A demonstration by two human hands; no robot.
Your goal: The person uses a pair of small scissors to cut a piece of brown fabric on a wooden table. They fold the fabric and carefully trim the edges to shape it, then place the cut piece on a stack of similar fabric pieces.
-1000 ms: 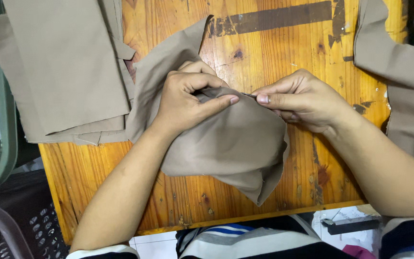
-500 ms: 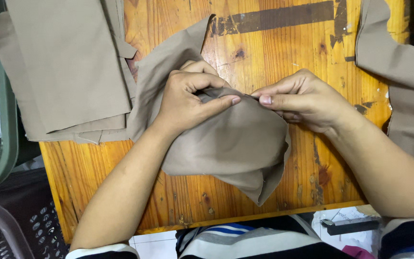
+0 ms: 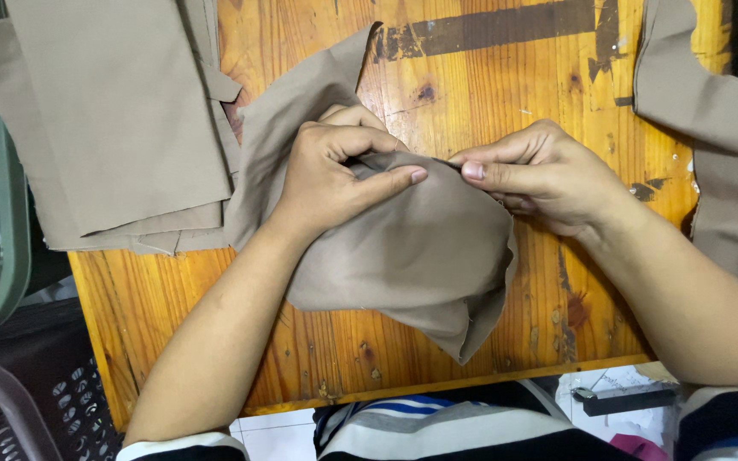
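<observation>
The left hand (image 3: 335, 175) is closed on a piece of tan cloth (image 3: 420, 256), fingers curled over a raised fold and the thumb stretched along it towards the other hand; the right hand (image 3: 540, 175) is closed too, pinching the same fold between thumb and forefinger just beside the left thumb tip; a thin dark thing shows at the right fingertips, too small to tell what it is; the cloth lies bunched on the wooden counter (image 3: 489, 77), in its middle, one corner hanging near the front edge; a stack of tan cloth pieces (image 3: 113, 119) lies on the left end of the counter, touching the held piece; another tan piece (image 3: 719, 145) drapes over the right end, well apart from the hands; a dark plastic basket (image 3: 27, 401) sits below at the lower left.
</observation>
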